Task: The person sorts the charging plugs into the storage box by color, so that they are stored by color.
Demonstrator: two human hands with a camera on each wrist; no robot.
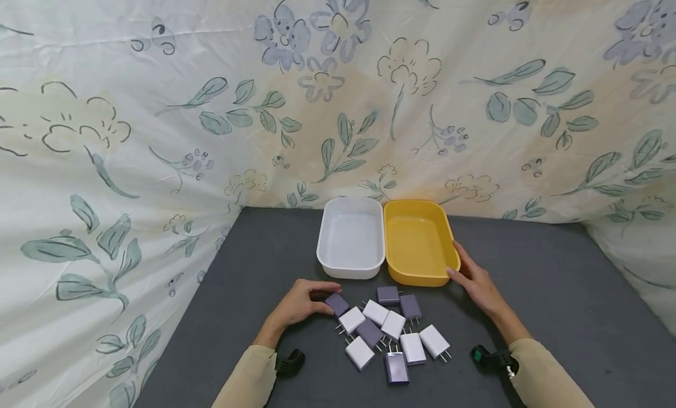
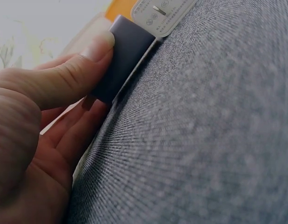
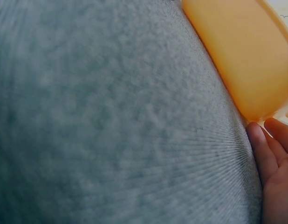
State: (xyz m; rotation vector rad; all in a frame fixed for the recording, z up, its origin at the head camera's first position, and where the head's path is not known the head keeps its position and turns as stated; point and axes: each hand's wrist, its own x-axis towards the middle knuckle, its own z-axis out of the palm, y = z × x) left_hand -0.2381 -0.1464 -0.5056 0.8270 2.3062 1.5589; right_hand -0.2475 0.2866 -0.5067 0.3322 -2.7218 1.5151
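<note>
My left hand (image 1: 298, 305) pinches a purple wall charger (image 1: 337, 304) between thumb and fingers at the left edge of a loose group of chargers. In the left wrist view, the thumb presses the flat side of this charger (image 2: 123, 58), close over the dark cloth. A white charger (image 2: 158, 16) with printed text is just past it. My right hand (image 1: 477, 285) rests with fairly straight fingers on the right front corner of a yellow bin (image 1: 425, 279). The right wrist view has its fingertips (image 3: 257, 133) at the bin's lower corner.
A white bin (image 1: 351, 273) stands left against the yellow one. Several white chargers (image 1: 413, 348) and several purple ones (image 1: 397, 368) lie in front, prongs pointing various ways. The dark table (image 1: 554, 290) meets a flowered curtain (image 1: 211, 161) at the back and sides.
</note>
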